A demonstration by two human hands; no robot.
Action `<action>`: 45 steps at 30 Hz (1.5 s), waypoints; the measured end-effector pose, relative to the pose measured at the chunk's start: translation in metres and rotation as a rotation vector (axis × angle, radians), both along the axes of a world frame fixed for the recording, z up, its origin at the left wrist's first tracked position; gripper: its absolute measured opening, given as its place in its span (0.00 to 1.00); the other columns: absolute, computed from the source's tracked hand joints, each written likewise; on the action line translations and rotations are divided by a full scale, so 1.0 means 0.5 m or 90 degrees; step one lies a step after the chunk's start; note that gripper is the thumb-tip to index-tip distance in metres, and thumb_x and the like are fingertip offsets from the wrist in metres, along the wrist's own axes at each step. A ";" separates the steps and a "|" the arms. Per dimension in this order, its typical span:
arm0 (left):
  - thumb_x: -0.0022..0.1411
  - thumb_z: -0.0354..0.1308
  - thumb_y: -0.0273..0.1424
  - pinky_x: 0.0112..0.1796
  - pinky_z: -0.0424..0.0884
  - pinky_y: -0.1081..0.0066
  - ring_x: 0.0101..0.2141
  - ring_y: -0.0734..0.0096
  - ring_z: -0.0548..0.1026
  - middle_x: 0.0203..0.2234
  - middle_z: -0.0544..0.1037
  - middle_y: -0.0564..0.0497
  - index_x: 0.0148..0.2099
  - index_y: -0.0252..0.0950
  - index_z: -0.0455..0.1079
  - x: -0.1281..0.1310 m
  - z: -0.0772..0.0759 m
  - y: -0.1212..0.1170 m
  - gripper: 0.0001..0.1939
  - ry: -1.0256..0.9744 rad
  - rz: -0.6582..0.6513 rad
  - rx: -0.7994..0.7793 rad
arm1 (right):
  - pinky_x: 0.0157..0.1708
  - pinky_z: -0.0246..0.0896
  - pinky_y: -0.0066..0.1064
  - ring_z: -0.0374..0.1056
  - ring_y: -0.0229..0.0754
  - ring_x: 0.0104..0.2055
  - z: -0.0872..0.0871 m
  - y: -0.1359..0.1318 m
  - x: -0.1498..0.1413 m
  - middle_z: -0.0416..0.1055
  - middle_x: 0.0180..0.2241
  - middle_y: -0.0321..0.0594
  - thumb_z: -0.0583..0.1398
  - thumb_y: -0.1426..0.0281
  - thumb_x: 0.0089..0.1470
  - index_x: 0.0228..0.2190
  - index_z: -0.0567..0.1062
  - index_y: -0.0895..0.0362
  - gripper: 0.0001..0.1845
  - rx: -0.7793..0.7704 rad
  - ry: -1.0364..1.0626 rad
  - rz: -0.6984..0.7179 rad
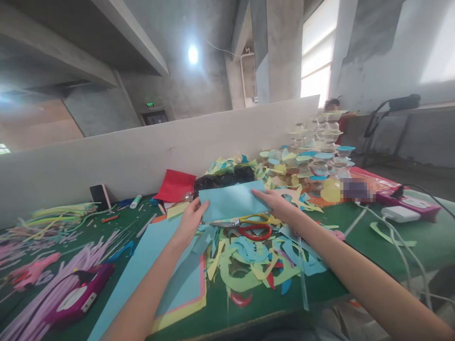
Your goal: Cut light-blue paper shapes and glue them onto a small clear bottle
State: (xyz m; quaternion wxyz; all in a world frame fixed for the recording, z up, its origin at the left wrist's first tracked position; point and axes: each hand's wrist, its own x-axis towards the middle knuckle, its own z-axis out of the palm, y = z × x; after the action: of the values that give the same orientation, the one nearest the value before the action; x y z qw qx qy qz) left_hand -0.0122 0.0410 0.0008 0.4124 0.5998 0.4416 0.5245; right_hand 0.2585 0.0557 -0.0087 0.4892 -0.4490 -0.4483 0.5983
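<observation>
Nearest the person, left of the scissors (235, 222), a stack of coloured paper (185, 284) lies on the green counter (213, 316), blue on top with pink and yellow edges showing below. On the person's side of the scissors spread curled paper offcuts (245, 283) in pale green, blue and yellow, with a few red bits among them. The scissors, one handle loop yellow and the other red, show above these offcuts; neither hand is in the loops, and the tips point toward the left hand (192, 218).

Just beyond the scissors is the light-blue sheet (231, 201), stretched between both hands. The left hand pinches its lower left part, and the right hand (279, 203) pinches its right side. The visible edges look straight, with no curved cut showing; whether it is folded cannot be told.

Farther beyond the scissors, a black plastic bag (227, 179) sits before more scraps. Beyond and to the right of the scissors, clear cups (322, 168) rise in tiers with paper discs (324, 155) between them.

Judging by the offcuts and discs, much cutting appears done, while the light-blue sheet seems unshaped and the stack offers more paper.
</observation>
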 end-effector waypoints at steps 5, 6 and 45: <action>0.55 0.61 0.46 0.35 0.72 0.68 0.35 0.64 0.76 0.37 0.80 0.47 0.51 0.36 0.72 0.000 -0.017 0.013 0.26 0.025 0.064 0.008 | 0.26 0.66 0.27 0.69 0.39 0.25 0.005 -0.006 -0.009 0.74 0.23 0.36 0.63 0.59 0.53 0.27 0.76 0.56 0.13 0.030 -0.017 -0.020; 0.54 0.61 0.46 0.35 0.72 0.68 0.35 0.63 0.76 0.37 0.80 0.48 0.50 0.36 0.72 0.001 -0.019 0.015 0.26 0.026 0.072 0.013 | 0.25 0.65 0.28 0.68 0.39 0.24 0.005 -0.007 -0.011 0.74 0.22 0.36 0.63 0.58 0.52 0.26 0.76 0.56 0.14 0.046 -0.030 -0.034; 0.67 0.45 0.37 0.25 0.53 0.73 0.21 0.72 0.56 0.21 0.56 0.58 0.34 0.41 0.56 0.028 -0.025 -0.001 0.09 0.274 0.241 0.144 | 0.21 0.51 0.28 0.57 0.37 0.20 -0.032 0.023 -0.016 0.63 0.17 0.31 0.58 0.51 0.50 0.24 0.70 0.55 0.20 0.257 -0.231 -0.126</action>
State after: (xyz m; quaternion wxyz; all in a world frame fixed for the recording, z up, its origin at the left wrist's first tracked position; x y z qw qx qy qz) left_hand 0.0018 0.0406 -0.0117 0.1351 0.6461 0.5616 0.4989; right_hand 0.2503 0.0674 -0.0246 0.5363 -0.4841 -0.5926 0.3561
